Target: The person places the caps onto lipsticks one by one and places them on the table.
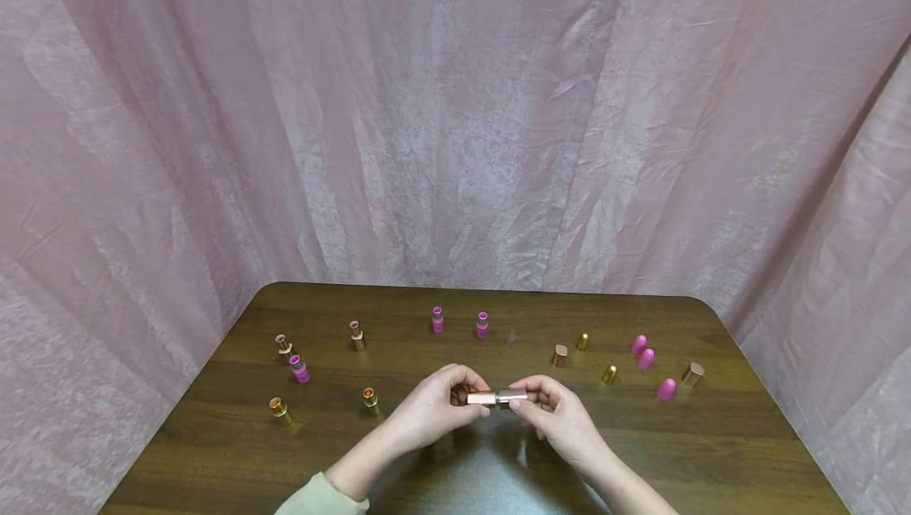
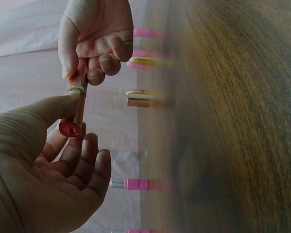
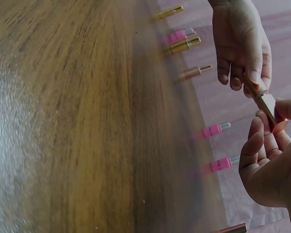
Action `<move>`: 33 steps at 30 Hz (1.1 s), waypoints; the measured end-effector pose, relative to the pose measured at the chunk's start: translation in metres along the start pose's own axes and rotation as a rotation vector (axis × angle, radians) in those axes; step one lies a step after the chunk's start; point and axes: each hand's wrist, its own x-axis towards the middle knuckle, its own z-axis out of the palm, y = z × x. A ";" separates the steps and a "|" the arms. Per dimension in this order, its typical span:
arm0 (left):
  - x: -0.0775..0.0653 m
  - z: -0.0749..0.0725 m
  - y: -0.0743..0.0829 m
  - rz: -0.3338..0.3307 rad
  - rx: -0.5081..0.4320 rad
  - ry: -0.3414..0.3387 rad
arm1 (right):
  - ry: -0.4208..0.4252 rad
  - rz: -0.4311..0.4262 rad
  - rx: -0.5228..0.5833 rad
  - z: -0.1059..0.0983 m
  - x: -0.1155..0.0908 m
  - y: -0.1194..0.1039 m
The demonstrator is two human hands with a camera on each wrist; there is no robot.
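Note:
Both hands meet over the front middle of the table. My left hand (image 1: pixel 434 406) pinches the rose-gold base of a lipstick (image 1: pixel 481 399) between thumb and fingers. My right hand (image 1: pixel 560 418) pinches its matching rose-gold cap (image 1: pixel 514 395) from the other side. The two parts lie in one line, end to end, with a narrow metallic band showing between them. In the left wrist view a red label (image 2: pixel 69 129) marks the lipstick's bottom end. How far the cap covers the inner tube cannot be told. The lipstick is held level, above the wood.
Uncapped lipsticks stand on the left and at the back: pink (image 1: pixel 437 320), rose-gold (image 1: pixel 357 337) and gold (image 1: pixel 281 412). Loose caps stand on the right: pink (image 1: pixel 666 389), gold (image 1: pixel 610 375) and rose-gold (image 1: pixel 693 374). A pink curtain (image 1: pixel 455 119) hangs behind the brown table (image 1: pixel 213 452).

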 end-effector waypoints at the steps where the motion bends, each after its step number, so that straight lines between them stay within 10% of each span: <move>1: 0.000 0.000 0.000 -0.001 0.003 0.001 | 0.001 0.003 0.001 0.000 0.000 0.000; 33: 0.002 0.003 -0.005 -0.023 0.023 -0.057 | -0.062 -0.128 0.015 0.000 0.001 0.009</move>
